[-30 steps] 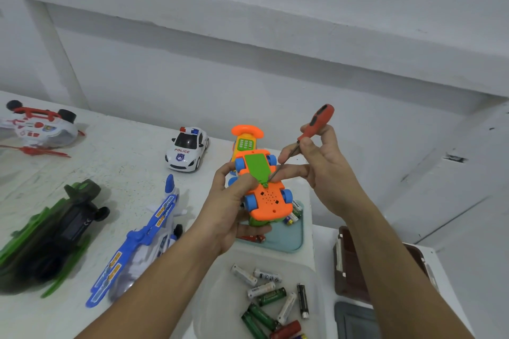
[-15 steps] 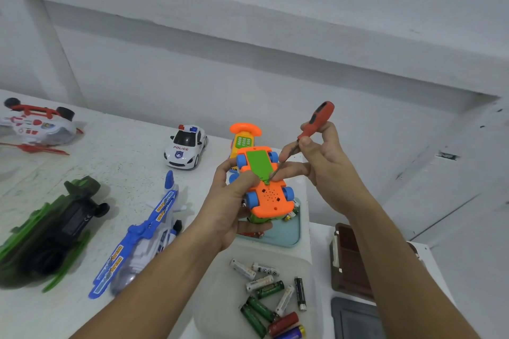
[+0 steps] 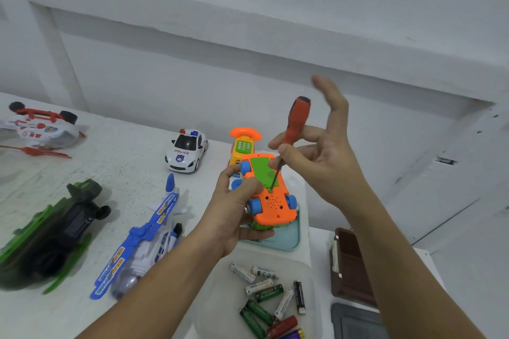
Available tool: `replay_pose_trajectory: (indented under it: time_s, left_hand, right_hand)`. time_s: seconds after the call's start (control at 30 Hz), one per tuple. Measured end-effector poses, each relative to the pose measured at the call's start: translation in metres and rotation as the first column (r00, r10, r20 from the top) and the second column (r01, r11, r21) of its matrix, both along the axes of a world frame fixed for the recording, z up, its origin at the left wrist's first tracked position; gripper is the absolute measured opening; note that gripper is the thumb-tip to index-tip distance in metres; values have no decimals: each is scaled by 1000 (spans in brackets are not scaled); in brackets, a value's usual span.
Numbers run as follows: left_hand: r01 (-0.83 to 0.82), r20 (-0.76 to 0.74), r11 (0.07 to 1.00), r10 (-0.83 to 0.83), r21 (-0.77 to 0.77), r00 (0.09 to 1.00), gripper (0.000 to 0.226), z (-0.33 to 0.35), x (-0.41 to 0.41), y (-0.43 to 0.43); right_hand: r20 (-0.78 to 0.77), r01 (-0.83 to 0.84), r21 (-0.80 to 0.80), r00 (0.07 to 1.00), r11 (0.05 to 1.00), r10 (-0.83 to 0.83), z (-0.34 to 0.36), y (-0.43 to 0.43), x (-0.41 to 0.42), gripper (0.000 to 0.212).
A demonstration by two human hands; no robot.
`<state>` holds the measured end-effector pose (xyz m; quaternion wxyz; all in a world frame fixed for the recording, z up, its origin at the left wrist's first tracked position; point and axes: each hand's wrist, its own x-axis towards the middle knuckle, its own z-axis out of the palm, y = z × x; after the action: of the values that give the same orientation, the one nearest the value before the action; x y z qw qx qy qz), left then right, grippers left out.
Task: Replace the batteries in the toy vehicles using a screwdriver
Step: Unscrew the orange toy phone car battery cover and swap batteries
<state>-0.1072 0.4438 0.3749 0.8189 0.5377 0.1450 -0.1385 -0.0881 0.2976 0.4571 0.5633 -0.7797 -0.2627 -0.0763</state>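
My left hand (image 3: 237,212) grips an orange toy car (image 3: 271,203) turned belly-up above the table, blue wheels out, with a green battery cover (image 3: 265,170) on its underside. My right hand (image 3: 322,157) pinches the red-handled screwdriver (image 3: 296,121) between thumb and forefinger, the other fingers spread upward. The screwdriver's tip sits at the near edge of the green cover. A clear tub (image 3: 214,308) below holds several loose batteries (image 3: 268,294).
On the white table (image 3: 110,168) lie a police car (image 3: 186,150), an orange-yellow toy phone (image 3: 243,140), a blue and white plane (image 3: 143,239), a green and black vehicle (image 3: 52,231), and a red and white helicopter (image 3: 35,129). A pale blue tray (image 3: 289,239) sits under the car; a brown case (image 3: 349,267) lies right.
My right hand has opened its outer fingers and stood the screwdriver more upright, still on the cover's screw. The view has shifted slightly; the left hand keeps its hold.
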Motion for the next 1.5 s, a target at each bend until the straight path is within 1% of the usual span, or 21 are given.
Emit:
replay_pose_trajectory:
  time_s: [0.07, 0.13, 0.23, 0.27, 0.33, 0.4, 0.5, 0.57, 0.63, 0.7, 0.83, 0.97, 1.07, 1.17, 1.23, 1.33, 1.4, 1.43, 1.5]
  left_hand:
    - [3, 4, 1000, -3, -1, 1000, 36, 1, -1, 0]
    - [3, -4, 1000, -3, -7, 1000, 36, 0, -2, 0]
    - [6, -9, 1000, -6, -17, 1000, 36, 0, -3, 2]
    - [8, -7, 1000, -8, -18, 1000, 36, 1, -4, 2]
    - [8, 0, 1000, -8, -20, 1000, 36, 2, -4, 3]
    - [7, 2, 1000, -7, -19, 1000, 36, 3, -5, 3]
    - [4, 0, 1000, -4, -18, 1000, 40, 5, -5, 2]
    - [2, -4, 1000, -2, -13, 1000, 41, 7, -6, 2]
    - [1, -2, 1000, -1, -13, 1000, 39, 9, -8, 2]
    - [0, 1, 1000, 0, -19, 1000, 37, 11, -10, 2]
    - [-8, 0, 1000, 8, -20, 1000, 37, 12, -12, 1]
    - [1, -1, 1000, -1, -19, 1000, 37, 14, -16, -2]
    - [-6, -4, 1000, 6, -16, 1000, 36, 15, -18, -3]
    - [-11, -11, 1000, 11, -23, 1000, 37, 15, -20, -3]
    - [-20, -13, 1000, 19, -25, 1000, 38, 14, -20, -3]
    - [-33, -14, 999, 33, -31, 999, 38, 15, -21, -4]
    - [-37, -11, 999, 36, -30, 999, 37, 15, -22, -4]
    - [-37, -9, 999, 37, -31, 999, 37, 15, -22, -5]
    - [-37, -8, 999, 36, -31, 999, 39, 15, -22, -5]
  right_hand:
    - [72, 11, -53, 997, 999, -8, 1, -1, 1, 69]
    - [146, 34, -58, 989, 998, -26, 3, -1, 1, 58]
    - [192, 43, 44, 980, 998, -51, 8, 1, -2, 36]
    - [196, 44, 75, 979, 996, -58, 10, 1, -3, 32]
    - [194, 34, 111, 979, 993, -55, 14, 3, -6, 27]
    - [207, 19, 131, 977, 991, -46, 20, 4, -8, 27]
    - [239, -3, 193, 970, 981, -45, 24, 9, -10, 34]
    - [289, 32, 186, 954, 982, -85, 27, 12, -12, 39]
    - [356, 69, 160, 926, 985, -123, 28, 13, -14, 29]
    - [392, 51, 158, 913, 986, -110, 26, 10, -17, 12]
    - [325, 78, 177, 936, 981, -133, 27, 4, -19, 19]
    - [356, 99, 140, 924, 985, -143, 31, 4, -16, 28]
    - [355, 76, 142, 927, 987, -122, 29, 3, -15, 23]
    - [282, -8, 146, 959, 989, -34, 28, -2, -16, 25]
    - [249, -26, 159, 968, 987, -15, 30, -4, -16, 27]
    - [297, 31, 154, 952, 988, -76, 33, -5, -14, 25]
    - [325, 74, 146, 938, 987, -118, 33, -6, -13, 28]
    - [330, 71, 149, 937, 986, -117, 32, -6, -13, 27]
    - [316, 12, 149, 947, 989, -59, 30, -9, -13, 15]
